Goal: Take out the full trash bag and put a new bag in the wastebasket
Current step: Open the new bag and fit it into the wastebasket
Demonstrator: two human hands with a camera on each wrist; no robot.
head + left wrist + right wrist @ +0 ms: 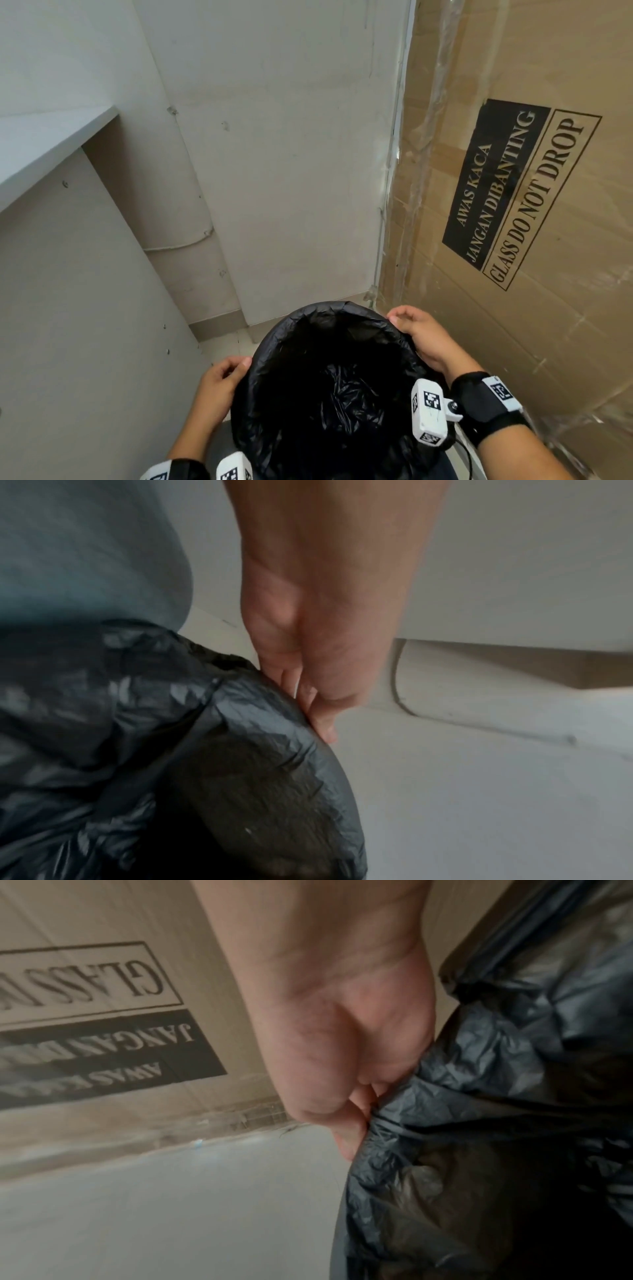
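A black trash bag (329, 383) lines a round wastebasket at the bottom middle of the head view, its mouth folded over the rim and its crinkled inside dark. My left hand (222, 377) grips the bag's folded edge on the left side of the rim. My right hand (418, 332) grips the edge on the far right side. In the left wrist view the fingers (318, 712) pinch the bag (212, 737) against the basket's side. The right wrist view shows fingers (352, 1131) pinching the bag (462, 1096) film. The basket itself is hidden under the plastic.
A tall cardboard box (531, 171) marked "GLASS DO NOT DROP" stands right beside the basket. White walls (274, 154) close in behind and to the left, with a white shelf (44, 144) at upper left. A strip of pale floor (226, 342) shows by the basket.
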